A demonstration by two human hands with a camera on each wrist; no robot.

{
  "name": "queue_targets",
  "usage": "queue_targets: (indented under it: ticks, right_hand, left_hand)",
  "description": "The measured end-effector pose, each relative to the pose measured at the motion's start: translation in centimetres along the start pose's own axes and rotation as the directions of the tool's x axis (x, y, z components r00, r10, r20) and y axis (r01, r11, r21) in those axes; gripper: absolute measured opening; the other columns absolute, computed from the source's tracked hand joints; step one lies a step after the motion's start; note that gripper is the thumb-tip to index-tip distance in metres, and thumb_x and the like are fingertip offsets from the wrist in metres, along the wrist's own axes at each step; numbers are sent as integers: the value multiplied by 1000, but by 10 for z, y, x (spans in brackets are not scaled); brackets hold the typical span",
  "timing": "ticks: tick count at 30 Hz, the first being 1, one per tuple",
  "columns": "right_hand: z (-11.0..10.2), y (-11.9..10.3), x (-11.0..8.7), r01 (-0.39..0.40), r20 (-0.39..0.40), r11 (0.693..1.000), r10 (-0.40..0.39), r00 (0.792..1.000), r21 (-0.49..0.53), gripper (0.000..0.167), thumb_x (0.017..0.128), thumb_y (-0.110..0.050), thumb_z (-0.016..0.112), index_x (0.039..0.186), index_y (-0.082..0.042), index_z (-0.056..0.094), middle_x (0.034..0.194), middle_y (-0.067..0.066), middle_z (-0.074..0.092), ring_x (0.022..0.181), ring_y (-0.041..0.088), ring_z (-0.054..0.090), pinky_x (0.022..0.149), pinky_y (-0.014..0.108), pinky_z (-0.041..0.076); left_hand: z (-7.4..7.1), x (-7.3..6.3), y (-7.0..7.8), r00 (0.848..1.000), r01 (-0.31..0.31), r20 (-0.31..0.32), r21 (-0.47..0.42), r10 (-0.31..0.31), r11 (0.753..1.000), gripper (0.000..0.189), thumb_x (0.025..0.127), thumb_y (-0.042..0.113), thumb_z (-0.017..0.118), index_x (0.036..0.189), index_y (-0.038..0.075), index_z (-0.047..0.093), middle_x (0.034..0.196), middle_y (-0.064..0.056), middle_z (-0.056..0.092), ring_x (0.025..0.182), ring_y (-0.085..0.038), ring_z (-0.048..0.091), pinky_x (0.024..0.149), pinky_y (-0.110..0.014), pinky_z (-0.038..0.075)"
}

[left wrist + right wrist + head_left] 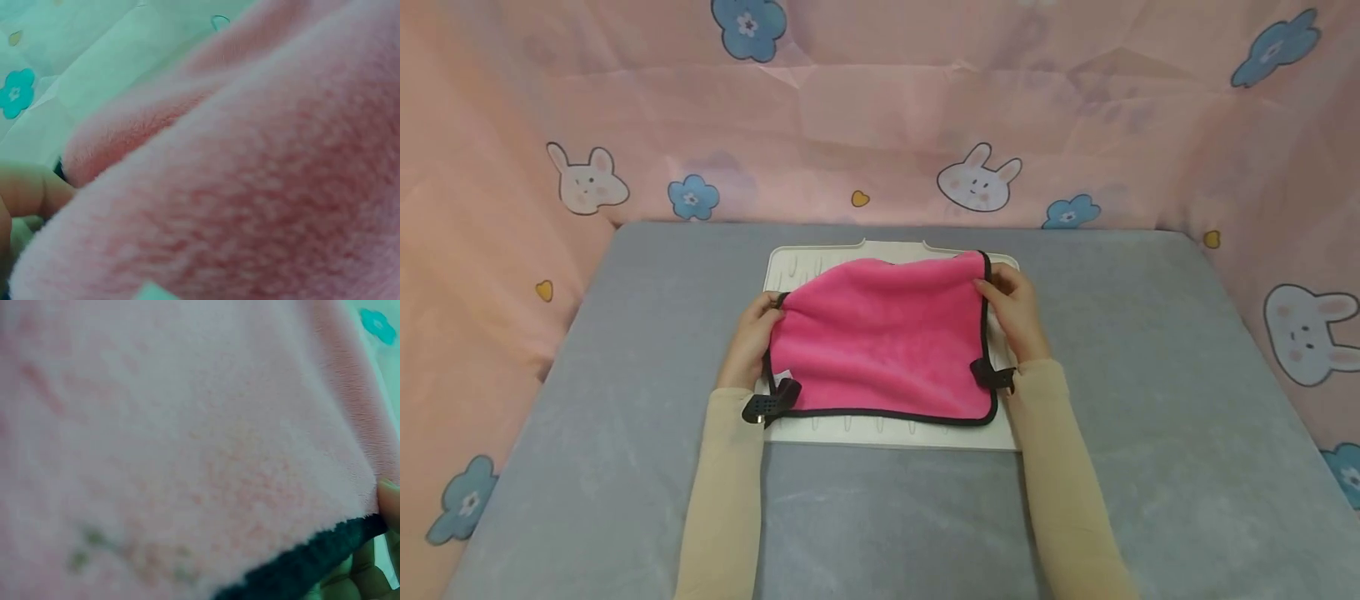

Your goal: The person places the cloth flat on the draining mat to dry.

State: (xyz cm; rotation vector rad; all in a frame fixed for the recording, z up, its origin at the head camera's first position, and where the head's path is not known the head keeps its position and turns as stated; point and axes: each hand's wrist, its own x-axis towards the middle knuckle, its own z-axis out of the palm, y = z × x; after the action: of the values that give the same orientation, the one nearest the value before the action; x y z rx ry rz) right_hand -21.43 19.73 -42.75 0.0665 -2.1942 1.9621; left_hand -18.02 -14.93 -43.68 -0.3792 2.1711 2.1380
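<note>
A pink plush cloth [880, 342] with black edging spreads between both hands, its upper edge raised and bowed. My left hand [752, 333] pinches the cloth at its upper left corner; in the left wrist view, a finger [37, 190] shows beside the fuzzy folds. The upper right side is gripped by my right hand [1017, 312], with the thumb in front and the other fingers behind. In the right wrist view, the dark edging [312, 556] runs up to those fingertips. Beneath the cloth lies a cream ridged board [880, 429], mostly covered.
The board rests on a grey cloth-covered table [1150, 400]. A pink curtain [865, 117] printed with rabbits and blue flowers hangs behind and along both sides. Small black devices are strapped at the left wrist [771, 404] and right wrist [992, 375].
</note>
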Motion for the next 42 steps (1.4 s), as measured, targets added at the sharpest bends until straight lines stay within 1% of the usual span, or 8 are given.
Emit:
queue_targets:
  ticks: [5,10,15,20,26,30,35,42]
  right_hand:
    - [-4,7,-6,19,-43,981,-11,999,193,27,84,13,58,82,-12,68,78,-4,61,74,10,54,70,21,45]
    - [-7,5,-11,-36,17,968,32,999,248,31,85,15,52,76,-11,67,74,-3,61,73,11,53,70,24,46]
    - [-9,-1,-15,-72,111,982,53,992,175,15,90,-2,59,77,-8,66,72,-2,58,74,12,51,73,25,45]
    - [-9,-5,-16,-79,148,995,69,987,65,15,90,-10,64,75,-11,64,67,-4,55,69,12,49,68,23,43]
    - [-8,-4,-17,-72,155,996,65,986,44,16,89,-4,62,76,-13,65,66,-5,55,65,10,49,62,21,43]
    - [-10,-3,-16,-84,154,996,80,985,18,10,89,-3,62,80,-7,66,69,-6,56,66,10,49,62,21,44]
    - [-10,-9,-17,-100,129,995,101,987,-10,4,89,0,61,85,1,63,72,-6,56,69,10,49,63,23,43]
    - [-8,-10,-9,-87,46,990,92,995,-114,22,88,-6,65,98,12,60,73,-6,56,69,10,48,61,24,42]
  left_hand:
    - [-1,-3,-1,999,-47,14,-183,51,982,29,84,-8,41,82,14,60,86,3,53,80,-11,45,70,-22,37]
    - [-4,-8,0,973,-71,200,-228,118,971,36,89,5,35,69,17,63,72,6,58,69,-10,50,66,-24,40]
    - [-5,-13,6,939,-94,340,97,56,991,41,98,32,41,75,10,66,69,3,56,70,-11,50,70,-27,40]
    - [1,-15,11,928,-140,373,392,-18,909,36,89,38,62,79,4,66,63,3,45,66,-13,42,64,-29,36]
    - [6,-16,8,916,-207,401,467,3,860,21,87,25,66,78,6,69,61,4,52,62,-12,43,61,-28,38]
    - [6,-14,7,939,-194,340,424,43,885,18,90,15,60,86,-1,67,71,-1,57,66,-12,47,62,-26,39]
    - [5,-10,3,984,-161,123,303,129,939,20,95,10,53,99,-7,63,81,-6,59,68,-8,48,61,-19,41]
    - [1,-3,3,979,-176,-75,145,188,974,22,96,10,53,104,-9,61,79,0,55,60,-3,49,52,-15,43]
